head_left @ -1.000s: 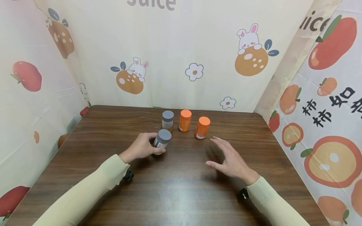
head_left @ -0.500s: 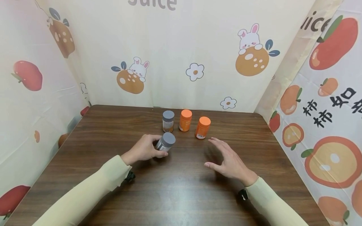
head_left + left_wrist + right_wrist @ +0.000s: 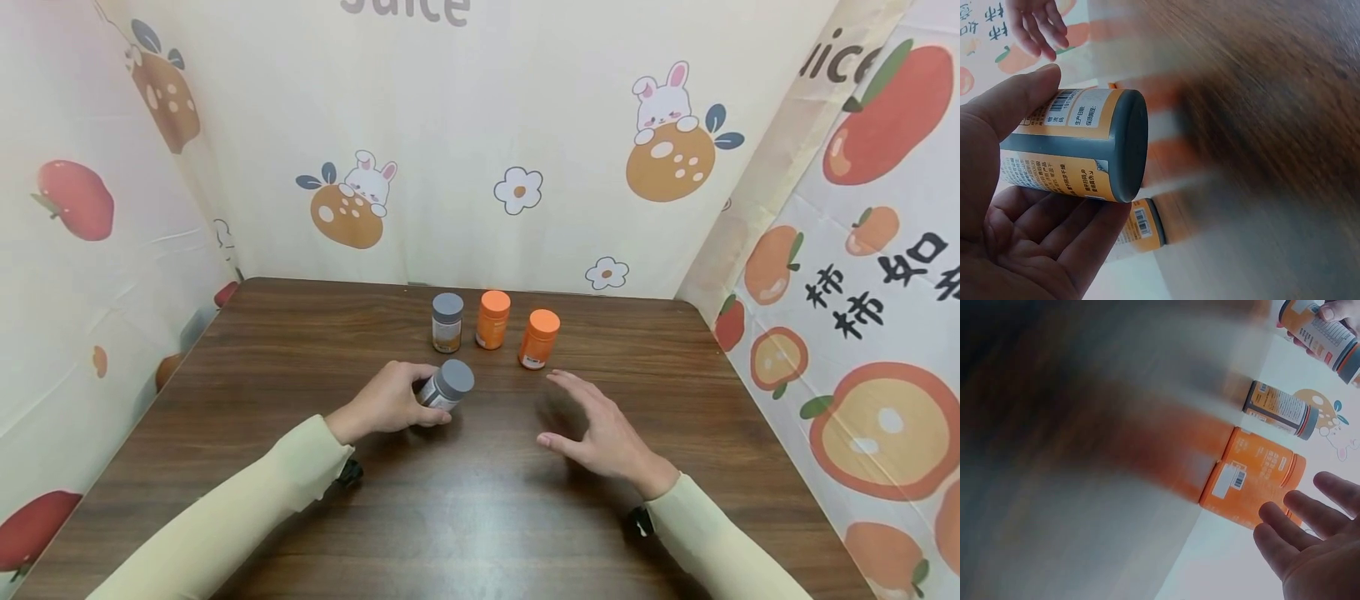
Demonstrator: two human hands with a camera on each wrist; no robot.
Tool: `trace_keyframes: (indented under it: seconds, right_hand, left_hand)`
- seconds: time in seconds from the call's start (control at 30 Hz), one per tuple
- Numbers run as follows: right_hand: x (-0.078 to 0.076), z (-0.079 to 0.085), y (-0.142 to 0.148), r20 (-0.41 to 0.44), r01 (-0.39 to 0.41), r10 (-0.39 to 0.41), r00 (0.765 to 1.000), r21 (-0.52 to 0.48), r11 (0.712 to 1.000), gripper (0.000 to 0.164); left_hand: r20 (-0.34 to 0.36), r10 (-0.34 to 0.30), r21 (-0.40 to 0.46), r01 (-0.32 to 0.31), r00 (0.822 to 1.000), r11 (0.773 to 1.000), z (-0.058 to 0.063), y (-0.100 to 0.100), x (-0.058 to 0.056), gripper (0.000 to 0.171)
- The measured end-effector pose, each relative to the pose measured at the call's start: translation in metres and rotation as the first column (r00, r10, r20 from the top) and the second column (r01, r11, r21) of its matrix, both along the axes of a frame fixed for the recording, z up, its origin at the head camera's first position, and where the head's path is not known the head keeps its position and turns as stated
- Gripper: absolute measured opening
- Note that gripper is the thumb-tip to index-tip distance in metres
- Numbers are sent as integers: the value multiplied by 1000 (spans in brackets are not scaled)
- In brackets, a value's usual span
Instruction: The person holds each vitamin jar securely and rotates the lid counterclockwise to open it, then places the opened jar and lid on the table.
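In the head view my left hand (image 3: 392,402) grips a grey-capped bottle (image 3: 454,382), thumb on one side and fingers on the other. The bottle leans to the right. Its dark base and orange-and-white label with a barcode show in the left wrist view, where the base looks off the table. Behind it stands a second grey-capped bottle (image 3: 447,323), upright. To the right of that are two orange bottles, one at the back (image 3: 492,321) and one nearer (image 3: 538,340). My right hand (image 3: 606,435) holds nothing; its fingers extend toward the nearer orange bottle, apart from it.
Everything is on a dark wood-grain table (image 3: 465,517). A printed cloth (image 3: 450,117) hangs behind its far edge, with more fruit-printed cloth (image 3: 847,333) along the right side and the left. A dark strap piece (image 3: 642,522) sits under the right cuff.
My left hand has moved slightly right and nearer, and the held bottle tilts further right. My right hand has shifted slightly left. The standing bottles have stayed in place.
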State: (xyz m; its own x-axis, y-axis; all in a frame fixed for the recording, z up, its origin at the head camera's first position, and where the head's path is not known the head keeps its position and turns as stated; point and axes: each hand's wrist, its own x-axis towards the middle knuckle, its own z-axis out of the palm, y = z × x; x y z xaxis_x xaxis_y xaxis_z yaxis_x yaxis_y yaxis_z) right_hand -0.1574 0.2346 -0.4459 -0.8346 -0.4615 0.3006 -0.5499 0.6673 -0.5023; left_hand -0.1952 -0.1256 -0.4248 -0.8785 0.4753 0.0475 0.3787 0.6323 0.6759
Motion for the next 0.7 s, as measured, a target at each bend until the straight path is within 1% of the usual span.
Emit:
trace_keyframes:
  seconds: [0.13,0.3,0.5,0.7]
  right_hand:
    - [0,-1,-4,-22,-19,18,1000,-34,999,83]
    - [1,0,-8,-50,-28,25,998,-66,997,81]
    - [3,2,-12,-44,-19,15,999,-99,995,79]
    - [3,2,-16,-19,-15,13,1000,-120,993,77]
  left_hand:
    - [-8,-15,-5,15,1000,1000,0,1,2,46]
    - [-1,-23,-11,23,1000,1000,3,4,5,47]
    - [-6,-33,-16,33,999,999,4,7,7,49]
    - [-18,-35,-26,35,999,999,5,10,11,48]
